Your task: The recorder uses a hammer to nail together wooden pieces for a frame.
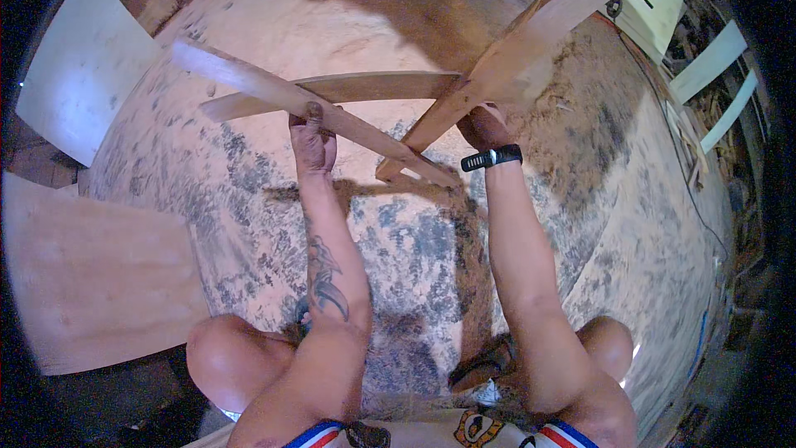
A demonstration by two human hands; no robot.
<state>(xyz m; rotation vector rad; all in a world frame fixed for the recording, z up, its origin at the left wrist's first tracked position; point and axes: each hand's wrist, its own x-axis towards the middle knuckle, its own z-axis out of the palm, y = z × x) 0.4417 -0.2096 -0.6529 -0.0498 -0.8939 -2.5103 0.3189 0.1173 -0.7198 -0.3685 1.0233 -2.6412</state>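
Note:
A wooden frame of crossed boards stands tilted in front of me. Its shorter left board (240,76) slants down to the right and crosses the long, wide right board (555,29) near their lower ends. A flat crosspiece (390,85) spans between the two. My left hand (315,145) is closed round the left board, thumb on top, close to where the crosspiece passes. Against the underside of the long board is my right hand (489,129), closed on it, with a black band on the wrist. That board hides most of its fingers.
Sawdust and dark stains cover the floor (257,224). Flat panels lie at the left, one pale (83,75) and one tan (99,274). A cable (672,133) runs along the right, beside wood offcuts (686,137). My sandalled foot (485,365) is below.

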